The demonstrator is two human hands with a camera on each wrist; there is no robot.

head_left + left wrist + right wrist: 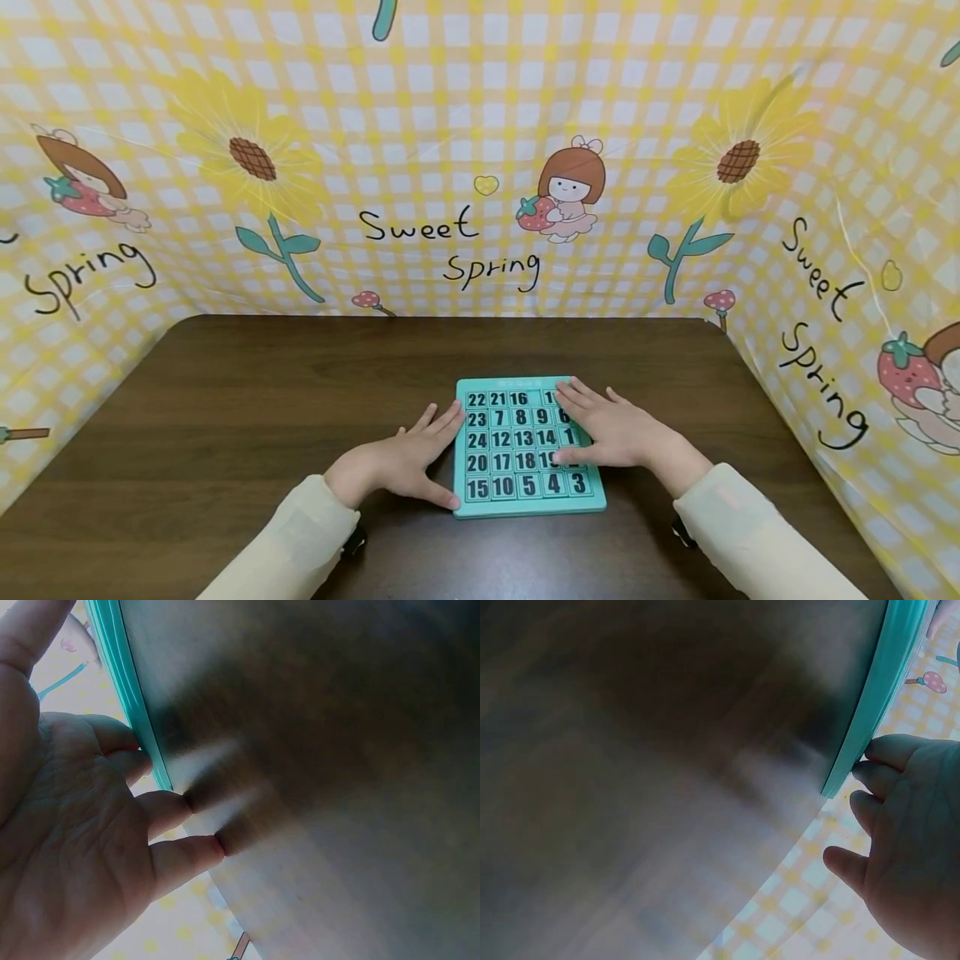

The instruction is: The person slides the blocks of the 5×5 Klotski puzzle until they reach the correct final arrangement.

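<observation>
A teal number slide puzzle [525, 508] lies flat on the table, its tiles bearing black numerals. The top row has a gap between 16 and a partly covered tile. My left hand [405, 462] touches the puzzle's left edge with spread fingers, the thumb near the lower left corner. Across the right side lies my right hand [618, 429], thumb on the 19 tile and fingertips at the upper right, hiding some tiles. In the left wrist view, fingers of the left hand [82, 832] meet the teal rim [126, 675]. The right wrist view shows the right hand [915, 832] beside the rim [866, 712].
The dark brown wooden table [262, 392] extends around the puzzle. A yellow checked cloth [420, 125] with flowers and cartoon figures hangs behind the table and along both sides. Black straps [354, 542] show below the pale sleeves [300, 533].
</observation>
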